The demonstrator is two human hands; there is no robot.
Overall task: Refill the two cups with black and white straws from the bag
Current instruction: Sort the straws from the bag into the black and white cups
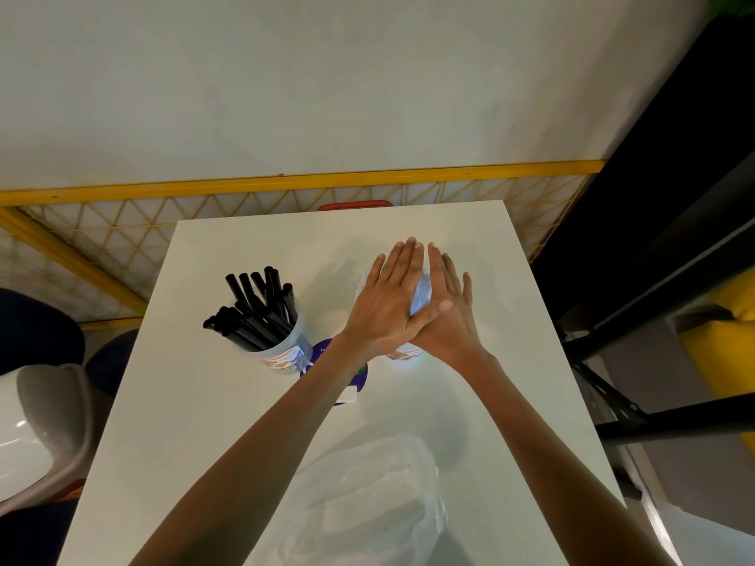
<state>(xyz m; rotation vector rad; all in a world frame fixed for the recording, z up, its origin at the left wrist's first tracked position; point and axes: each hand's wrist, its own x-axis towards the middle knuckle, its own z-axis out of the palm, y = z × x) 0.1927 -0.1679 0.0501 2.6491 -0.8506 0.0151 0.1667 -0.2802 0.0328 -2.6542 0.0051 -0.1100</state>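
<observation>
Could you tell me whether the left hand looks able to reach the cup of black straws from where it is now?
Probably yes: the left hand is beside the cup of black straws, with nothing between.

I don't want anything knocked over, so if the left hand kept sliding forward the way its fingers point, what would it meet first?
Probably nothing: past the left hand lies bare white table, then its far edge. The hand's height above the table is unclear.

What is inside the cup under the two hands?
Both hands, left hand and right hand, cover the right cup. Between them a pale whitish bundle shows; it is too washed out to identify.
</observation>
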